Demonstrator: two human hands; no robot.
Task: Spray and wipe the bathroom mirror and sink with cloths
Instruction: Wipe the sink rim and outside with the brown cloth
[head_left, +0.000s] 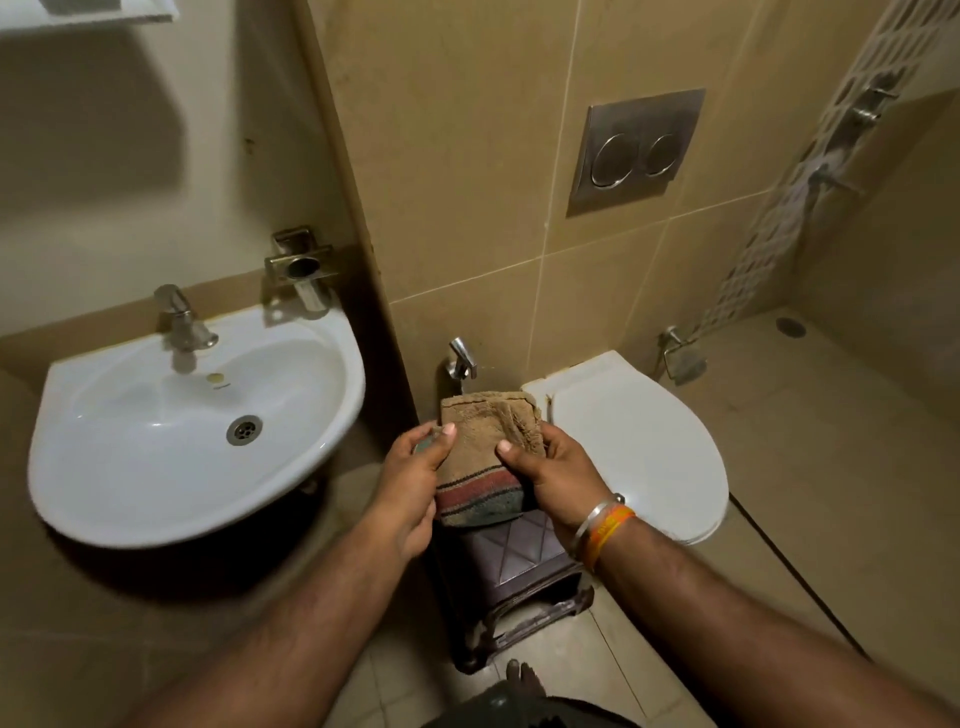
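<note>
Mirror edge (88, 13) is cut off top-left, above the sink (322, 415). Left hand (415, 483) and right hand (556, 478) hold a folded tan cloth (485, 441) over a dark stool (514, 551), thumbs pinching its face, fingers hidden behind it.

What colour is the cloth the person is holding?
The cloth is tan-brown, with reddish and dark green stripes near its lower end; the head view shows it.
</note>
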